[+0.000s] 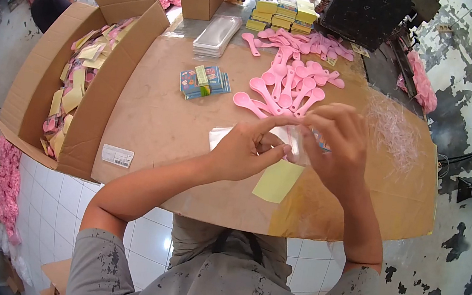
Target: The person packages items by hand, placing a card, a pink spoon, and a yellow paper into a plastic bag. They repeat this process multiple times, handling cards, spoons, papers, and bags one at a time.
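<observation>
The left hand point(247, 155) and right hand point(338, 150) pinch a clear bag point(296, 148) — many packs point(73, 97) sit boxed, but loose pink spoons point(285, 98) are left.

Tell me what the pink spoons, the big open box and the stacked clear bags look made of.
Pink spoons: probably moulded plastic, smooth and evenly coloured.
Open box: likely corrugated cardboard; matte brown, with folded flaps.
Clear bags: seemingly thin plastic film, glossy and see-through.

Beyond my fingers point(271, 157), the spoons point(285, 98) are pink; on my side of them, a card point(277, 182) is pale yellow. My bench point(158, 100) is brown, my shirt point(216, 289) grey with black flecks.
</observation>
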